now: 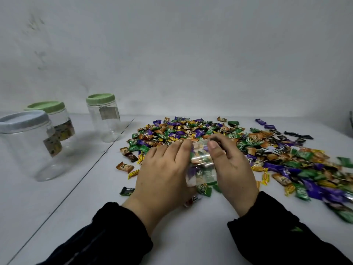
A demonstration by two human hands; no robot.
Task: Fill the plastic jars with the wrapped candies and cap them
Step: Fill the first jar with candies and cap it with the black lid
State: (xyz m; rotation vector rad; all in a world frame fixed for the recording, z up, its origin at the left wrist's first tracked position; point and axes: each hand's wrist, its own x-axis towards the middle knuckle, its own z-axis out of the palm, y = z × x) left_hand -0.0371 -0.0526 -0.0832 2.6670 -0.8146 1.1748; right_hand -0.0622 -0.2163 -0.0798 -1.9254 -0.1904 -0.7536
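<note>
A clear plastic jar [201,165] lies tilted on the white table, its mouth toward the candy pile, with a few wrapped candies showing through its wall. My left hand [164,173] lies flat against the jar's left side, fingers straight. My right hand [227,163] curls round its right side, thumb on top. A wide pile of wrapped candies [267,150] in green, purple, orange and yellow spreads behind and to the right of the hands.
Three capped jars stand at the left: a blue-lidded one [28,144] nearest, a green-lidded one [55,121] behind it, another green-lidded one [104,117] farther right. A seam [80,180] runs diagonally across the table. A grey wall rises behind.
</note>
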